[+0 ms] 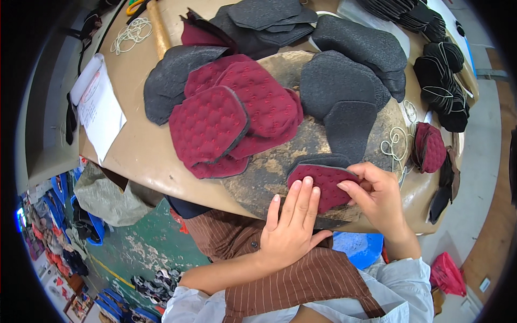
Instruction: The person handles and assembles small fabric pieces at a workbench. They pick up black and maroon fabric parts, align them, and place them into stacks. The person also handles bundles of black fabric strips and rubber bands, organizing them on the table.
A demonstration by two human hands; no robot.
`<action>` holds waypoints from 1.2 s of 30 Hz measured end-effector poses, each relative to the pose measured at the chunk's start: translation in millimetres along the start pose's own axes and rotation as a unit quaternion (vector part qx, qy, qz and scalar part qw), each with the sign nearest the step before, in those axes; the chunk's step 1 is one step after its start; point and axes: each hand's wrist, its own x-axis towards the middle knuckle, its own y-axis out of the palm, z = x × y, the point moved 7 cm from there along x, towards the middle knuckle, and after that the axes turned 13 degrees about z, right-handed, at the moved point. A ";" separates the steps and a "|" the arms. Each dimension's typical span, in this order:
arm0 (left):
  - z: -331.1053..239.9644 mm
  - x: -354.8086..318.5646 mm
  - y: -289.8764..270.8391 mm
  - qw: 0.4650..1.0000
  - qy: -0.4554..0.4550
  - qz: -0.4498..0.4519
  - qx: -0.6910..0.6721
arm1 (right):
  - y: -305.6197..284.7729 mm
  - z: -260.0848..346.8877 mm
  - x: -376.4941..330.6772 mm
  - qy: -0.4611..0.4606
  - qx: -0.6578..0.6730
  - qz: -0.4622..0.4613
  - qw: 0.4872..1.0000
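Observation:
A maroon quilted fabric piece (328, 175) with a rounded outline lies near the table's front edge. My left hand (288, 231) rests flat on it, fingers stretched out. At its right edge, my right hand (379, 196) pinches the maroon piece between thumb and fingers. Just behind sits a dark grey foam-like piece (318, 160), partly covered by the maroon one. To the left is a loose pile of maroon quilted pieces (207, 126) with grey undersides. Dark grey textured pieces (336, 81) overlap one another beyond my hands.
The brown table (145, 167) has a worn round patch. On it lie a wooden handle (158, 29), white cord (132, 35), paper sheets (102, 113), a tied maroon bundle (429, 148) and tied black bundles (441, 91). A blue stool-like surface (356, 247) shows below the front edge.

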 end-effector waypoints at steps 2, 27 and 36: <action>-1.6 0.5 0.9 1.000 -0.001 -0.005 0.016 | -5.3 -6.4 1.7 0.069 -0.004 0.002 0.998; 43.7 -19.2 -17.6 0.693 0.006 -0.067 -0.718 | 17.4 -31.9 -17.7 -0.083 0.505 -0.001 0.859; 42.1 -25.3 -23.9 0.670 0.020 -0.091 -0.737 | 28.5 -15.2 -21.7 -0.116 0.418 -0.015 0.901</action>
